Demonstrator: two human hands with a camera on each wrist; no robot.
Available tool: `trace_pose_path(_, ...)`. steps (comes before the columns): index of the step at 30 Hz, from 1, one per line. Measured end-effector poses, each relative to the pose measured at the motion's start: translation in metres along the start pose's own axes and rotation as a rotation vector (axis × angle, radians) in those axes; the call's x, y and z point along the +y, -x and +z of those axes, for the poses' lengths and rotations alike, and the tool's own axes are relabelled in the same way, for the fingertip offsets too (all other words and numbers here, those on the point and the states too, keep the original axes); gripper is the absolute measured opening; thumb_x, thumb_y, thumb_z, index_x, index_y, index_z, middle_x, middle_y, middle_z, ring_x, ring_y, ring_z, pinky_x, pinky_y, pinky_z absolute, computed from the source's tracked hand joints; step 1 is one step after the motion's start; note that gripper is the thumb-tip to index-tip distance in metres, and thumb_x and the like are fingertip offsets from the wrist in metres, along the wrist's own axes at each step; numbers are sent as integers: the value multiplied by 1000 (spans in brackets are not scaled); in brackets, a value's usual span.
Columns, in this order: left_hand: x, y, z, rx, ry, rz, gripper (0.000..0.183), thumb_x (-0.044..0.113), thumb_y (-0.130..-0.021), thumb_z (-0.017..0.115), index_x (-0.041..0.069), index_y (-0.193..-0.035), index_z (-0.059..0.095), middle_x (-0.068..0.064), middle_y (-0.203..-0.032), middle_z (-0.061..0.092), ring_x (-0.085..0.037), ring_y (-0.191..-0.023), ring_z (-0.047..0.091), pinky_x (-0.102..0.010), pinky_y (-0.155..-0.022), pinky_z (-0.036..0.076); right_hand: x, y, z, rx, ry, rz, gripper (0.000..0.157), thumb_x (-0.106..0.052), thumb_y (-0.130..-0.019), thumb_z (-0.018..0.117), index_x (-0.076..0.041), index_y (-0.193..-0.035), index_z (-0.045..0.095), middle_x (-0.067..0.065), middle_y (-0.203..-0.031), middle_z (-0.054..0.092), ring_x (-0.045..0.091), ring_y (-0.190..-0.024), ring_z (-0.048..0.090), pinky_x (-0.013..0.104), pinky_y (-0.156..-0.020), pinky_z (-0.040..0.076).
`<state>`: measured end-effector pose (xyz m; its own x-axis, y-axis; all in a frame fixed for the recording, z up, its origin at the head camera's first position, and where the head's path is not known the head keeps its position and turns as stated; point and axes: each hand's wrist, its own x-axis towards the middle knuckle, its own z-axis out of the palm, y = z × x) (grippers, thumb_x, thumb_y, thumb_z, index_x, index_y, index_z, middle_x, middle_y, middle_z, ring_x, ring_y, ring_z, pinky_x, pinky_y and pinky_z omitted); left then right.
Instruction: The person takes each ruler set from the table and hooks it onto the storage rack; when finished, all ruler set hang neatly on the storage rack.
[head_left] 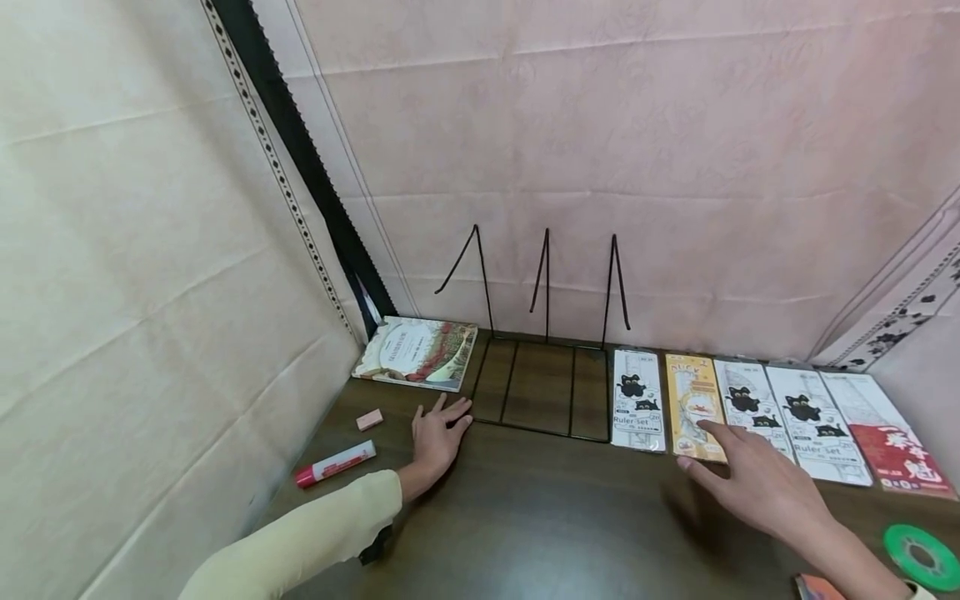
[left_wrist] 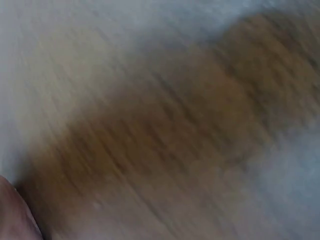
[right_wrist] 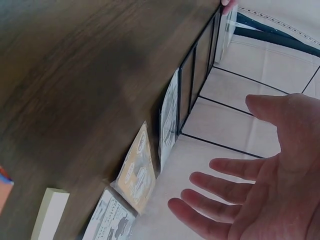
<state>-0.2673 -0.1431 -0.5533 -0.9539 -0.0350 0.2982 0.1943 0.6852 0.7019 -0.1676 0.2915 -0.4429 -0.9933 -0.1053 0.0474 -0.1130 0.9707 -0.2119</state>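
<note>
As left hand point(head_left: 435, 435) and right hand point(head_left: 768, 483) spread fingers, 5 packets point(head_left: 637, 400) lie beside 1 rack point(head_left: 547, 337) with 3 prongs point(head_left: 547, 275)

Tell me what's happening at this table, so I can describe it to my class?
A person has their left hand on the table, fingertips by the near left corner of a black wire rack. Their right hand hovers, fingers apart, over a row of flat packets, near the yellow packet. Neither hand grips anything. The packets lie right of the rack; a booklet lies left of it.
</note>
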Motion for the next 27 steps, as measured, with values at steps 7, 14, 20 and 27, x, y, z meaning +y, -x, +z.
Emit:
trace_pose_path(7,-2,3,1,46,-53,26,27,19,-86,71,20,-113,74,0,-119,70,-32,-136,46,-63,-113,16,-10,-11,-3,21,-30,-30,93,-82,-81,36,-12,-140,48,20,-139,53,47,-125,48,63,-85,44)
trace_pose_path(14,-6,5,1,66,-72,15,27,21,-86,71,22,-113,73,4,-116,71,-28,-136,47,-61,-113,18,-13,-40,-7,1,-135,-58,85,-74,-87,41,-8,-139,50,22,-141,51,47,-123,51,62,-87,45)
trace_pose_path(20,-7,4,3,73,-67,28,26,21,-87,71,22,-112,74,4,-114,71,-30,-134,49,-62,-112,20,10,-74,8,7,-240,-57,66,-55,-91,55,-4,-133,54,23,-134,56,46,-114,57,58,-84,48)
trace_pose_path(27,-4,3,5,49,-48,2,25,25,-89,69,23,-114,73,6,-116,70,-25,-137,46,-57,-116,16,20,-101,38,-15,-339,60,66,-44,-87,67,3,-131,51,23,-111,68,34,-94,68,40,-69,54)
